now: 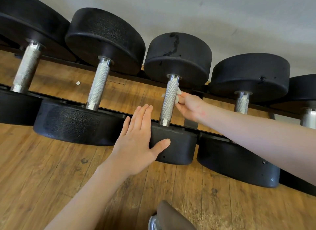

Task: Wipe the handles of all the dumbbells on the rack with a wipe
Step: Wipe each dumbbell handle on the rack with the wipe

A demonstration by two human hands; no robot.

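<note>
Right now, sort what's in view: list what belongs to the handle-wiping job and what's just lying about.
Job:
- wipe, pinched in the right hand
- middle dumbbell's handle
- left hand resting on that dumbbell's near head
- other dumbbell handles
- rack

Lying about:
- white scrap on the floor
- brown padded seat

black pebbled dumbbell heads, silver cross-hatched handle with a white wipe against it at the right fingertips, over honey-brown wood-grain floor, grey wall.

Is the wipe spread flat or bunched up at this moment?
Bunched up. The wipe shows only as a small white wad pinched by the right hand against the dumbbell handle.
</note>
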